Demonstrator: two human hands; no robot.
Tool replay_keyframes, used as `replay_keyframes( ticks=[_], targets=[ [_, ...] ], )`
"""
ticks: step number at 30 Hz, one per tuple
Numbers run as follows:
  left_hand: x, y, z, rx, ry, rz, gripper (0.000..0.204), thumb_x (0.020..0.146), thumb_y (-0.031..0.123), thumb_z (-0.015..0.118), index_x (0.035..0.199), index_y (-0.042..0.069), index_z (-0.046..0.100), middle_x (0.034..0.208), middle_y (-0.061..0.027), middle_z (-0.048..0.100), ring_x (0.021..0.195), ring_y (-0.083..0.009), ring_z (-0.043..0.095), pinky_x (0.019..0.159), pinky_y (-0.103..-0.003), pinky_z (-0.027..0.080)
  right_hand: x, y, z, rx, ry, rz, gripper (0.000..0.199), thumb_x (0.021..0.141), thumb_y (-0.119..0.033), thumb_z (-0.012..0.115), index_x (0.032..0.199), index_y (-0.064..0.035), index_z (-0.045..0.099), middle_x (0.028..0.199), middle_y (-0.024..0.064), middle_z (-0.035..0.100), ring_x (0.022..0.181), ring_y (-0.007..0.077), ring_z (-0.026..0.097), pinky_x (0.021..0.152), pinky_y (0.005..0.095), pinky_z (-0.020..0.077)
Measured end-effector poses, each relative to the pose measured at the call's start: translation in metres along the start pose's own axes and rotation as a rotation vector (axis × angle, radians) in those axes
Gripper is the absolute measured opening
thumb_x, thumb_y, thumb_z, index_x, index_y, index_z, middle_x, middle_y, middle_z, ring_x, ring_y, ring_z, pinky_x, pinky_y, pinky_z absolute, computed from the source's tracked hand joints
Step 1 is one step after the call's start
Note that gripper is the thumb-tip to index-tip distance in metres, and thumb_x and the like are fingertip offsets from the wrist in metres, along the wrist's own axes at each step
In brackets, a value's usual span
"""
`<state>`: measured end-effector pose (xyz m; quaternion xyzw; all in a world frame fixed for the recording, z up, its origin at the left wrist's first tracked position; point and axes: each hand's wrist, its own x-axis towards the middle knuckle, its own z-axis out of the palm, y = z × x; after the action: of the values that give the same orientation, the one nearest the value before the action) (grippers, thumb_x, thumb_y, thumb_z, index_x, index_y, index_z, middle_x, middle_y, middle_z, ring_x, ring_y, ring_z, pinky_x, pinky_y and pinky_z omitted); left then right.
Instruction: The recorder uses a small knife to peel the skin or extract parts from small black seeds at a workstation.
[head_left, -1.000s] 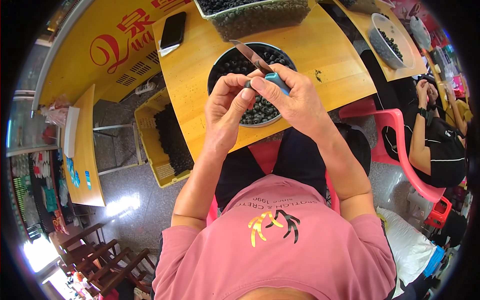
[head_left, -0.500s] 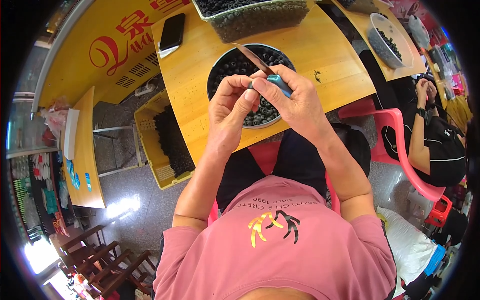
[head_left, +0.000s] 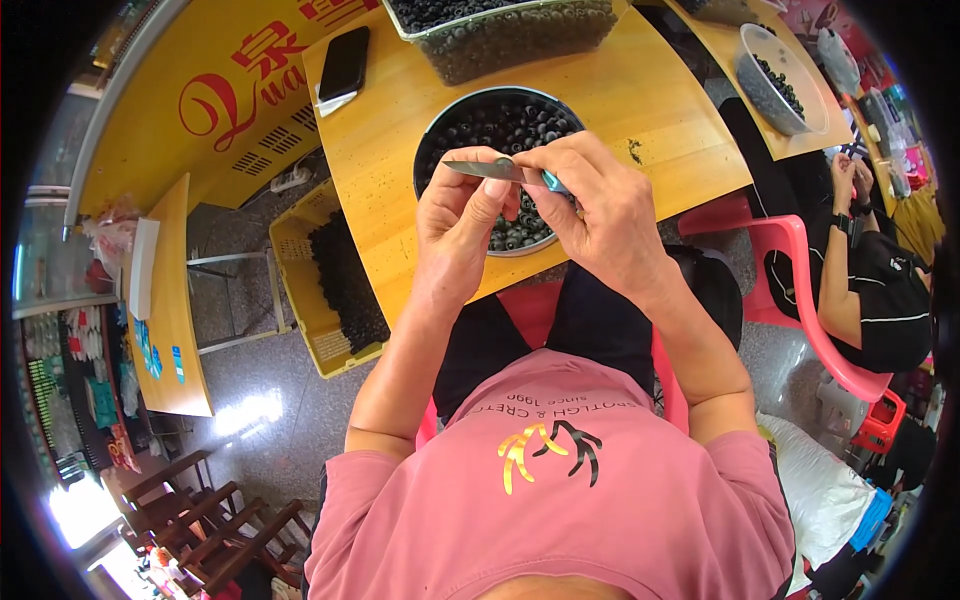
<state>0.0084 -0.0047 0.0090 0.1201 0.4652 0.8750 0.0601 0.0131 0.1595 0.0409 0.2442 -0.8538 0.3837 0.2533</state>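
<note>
My left hand (head_left: 452,222) pinches a small dark round piece (head_left: 503,163) between thumb and fingertips; its exact kind is too small to tell. In my right hand (head_left: 605,200) is a knife (head_left: 484,169) with a teal handle, its blade pointing left and lying across the left fingertips at the piece. Both hands are held over the near part of a round bowl (head_left: 421,142). Many similar dark, shiny round pieces (head_left: 510,118) fill this bowl, partly hidden by the hands.
On the wooden table (head_left: 665,135) stand a clear tub (head_left: 520,48) of dark pieces and a black phone (head_left: 344,62). A yellow crate (head_left: 297,285) of dark pieces sits at left. Rightward are a pink chair (head_left: 815,325), another tub (head_left: 752,85) and a co-worker's hands (head_left: 846,178).
The knife blade has swung down from pointing up and away to lying nearly level, leftward across the left fingertips. My right hand has turned with it; the left has hardly moved.
</note>
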Motion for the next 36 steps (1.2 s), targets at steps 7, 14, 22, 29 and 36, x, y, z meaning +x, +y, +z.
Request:
replay_keyframes(
  ticks=[7,14,22,29,36],
  targets=[
    [-0.001,-0.001,0.001,-0.040,-0.046,0.007,0.019,0.095,0.013,0.060,0.111,0.004,0.053,0.096,-0.0046,0.059,0.081,-0.0120,0.054,0.073,-0.026,0.044,-0.002,0.004,0.002,-0.053,0.027,-0.037,0.016,0.085,-0.009,0.068,0.100,-0.0049,0.066,0.090,0.0089,0.064,0.072,0.0256,0.064,0.059,0.0336,0.0508],
    [0.000,-0.002,0.002,-0.098,-0.044,-0.020,0.019,0.095,0.011,0.059,0.111,0.003,0.053,0.097,-0.0054,0.059,0.082,-0.0135,0.054,0.074,-0.027,0.045,-0.001,0.004,0.001,-0.057,0.021,-0.045,0.016,0.085,-0.009,0.067,0.100,-0.0052,0.065,0.090,0.0089,0.064,0.072,0.0260,0.064,0.059,0.0339,0.0510],
    [0.001,-0.003,0.002,-0.101,-0.041,-0.019,0.018,0.095,0.011,0.059,0.111,0.004,0.053,0.096,-0.0053,0.059,0.081,-0.0132,0.054,0.074,-0.027,0.045,-0.001,0.005,0.001,-0.068,0.017,-0.053,0.018,0.084,-0.008,0.068,0.101,-0.0053,0.066,0.090,0.0092,0.064,0.073,0.0264,0.064,0.061,0.0350,0.0517],
    [-0.002,0.001,0.002,-0.044,-0.120,0.057,0.017,0.095,0.014,0.061,0.106,0.003,0.054,0.091,-0.0046,0.058,0.080,-0.0101,0.052,0.073,-0.024,0.044,-0.002,0.013,0.002,-0.151,-0.022,0.063,0.020,0.082,-0.005,0.068,0.102,-0.0045,0.066,0.087,0.0101,0.064,0.074,0.0281,0.065,0.061,0.0353,0.0515],
    [-0.003,0.001,-0.001,0.034,-0.018,-0.006,0.016,0.095,0.014,0.061,0.106,0.003,0.055,0.095,-0.0031,0.059,0.079,-0.0080,0.052,0.072,-0.022,0.044,0.004,-0.001,0.002,0.254,-0.028,0.153,0.021,0.090,-0.017,0.066,0.101,0.0015,0.065,0.088,0.0093,0.066,0.076,0.0191,0.063,0.068,0.0267,0.0481]
  ],
)
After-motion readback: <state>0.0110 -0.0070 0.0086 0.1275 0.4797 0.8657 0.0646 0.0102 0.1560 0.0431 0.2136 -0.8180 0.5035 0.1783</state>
